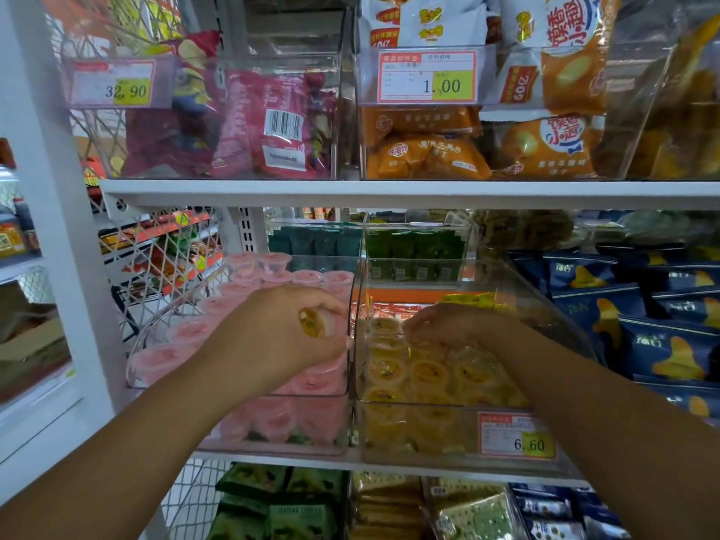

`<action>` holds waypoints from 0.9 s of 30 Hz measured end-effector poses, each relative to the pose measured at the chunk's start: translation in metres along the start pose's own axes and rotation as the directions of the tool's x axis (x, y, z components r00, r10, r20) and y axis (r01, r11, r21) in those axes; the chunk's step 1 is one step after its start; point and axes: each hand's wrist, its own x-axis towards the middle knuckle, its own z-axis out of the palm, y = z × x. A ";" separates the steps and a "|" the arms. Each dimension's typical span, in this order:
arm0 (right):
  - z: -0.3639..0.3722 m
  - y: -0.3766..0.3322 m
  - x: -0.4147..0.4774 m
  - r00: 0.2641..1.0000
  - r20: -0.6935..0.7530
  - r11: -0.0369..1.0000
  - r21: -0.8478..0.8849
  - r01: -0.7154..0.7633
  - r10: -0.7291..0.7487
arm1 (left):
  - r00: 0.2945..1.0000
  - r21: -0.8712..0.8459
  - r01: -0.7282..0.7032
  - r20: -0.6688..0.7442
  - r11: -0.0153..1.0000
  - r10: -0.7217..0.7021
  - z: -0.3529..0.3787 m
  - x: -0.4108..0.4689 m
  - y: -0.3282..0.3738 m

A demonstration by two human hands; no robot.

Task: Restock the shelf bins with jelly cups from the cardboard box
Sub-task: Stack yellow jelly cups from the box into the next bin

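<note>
At the far left edge, past the white shelf post, sits a brown box (33, 346). On the middle shelf a clear pink bin (307, 448) is packed with pink cups (272, 263) in rows from front to back. The left hand (280, 331) hovers over this bin's right side, just beside the wall it shares with the next bin, fingers and thumb curled round one yellow cup (316, 320), which lies tilted on its side in the grip. Just to the right stands the yellow bin (440, 404), holding yellow cups (428, 374) stacked in layers, fuller at the front than at the back. The right hand (456, 325) reaches down inside it, palm down, fingers bent and touching the cups near the back left corner; whether it pinches one or only rests on them cannot be told. A price tag (516, 436) reading 6.60 is fixed to the front of this bin. Further right lie blue bags (662, 344).
</note>
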 end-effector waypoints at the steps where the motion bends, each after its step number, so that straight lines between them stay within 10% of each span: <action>1: 0.002 -0.003 0.000 1.000 0.014 1.000 -0.019 -0.003 0.003 | 1.000 -0.004 -0.001 0.000 1.000 0.001 0.000 0.000 0.000; 20: -0.002 -0.009 -0.004 0.995 -0.031 0.986 0.145 -0.086 0.092 | 0.994 -0.044 -0.104 0.036 0.994 0.105 0.003 0.011 0.009; 27: -0.021 0.001 -0.035 0.987 -0.145 0.956 0.274 0.109 -0.071 | 0.981 -0.088 -0.177 0.063 0.980 0.183 0.021 0.026 0.035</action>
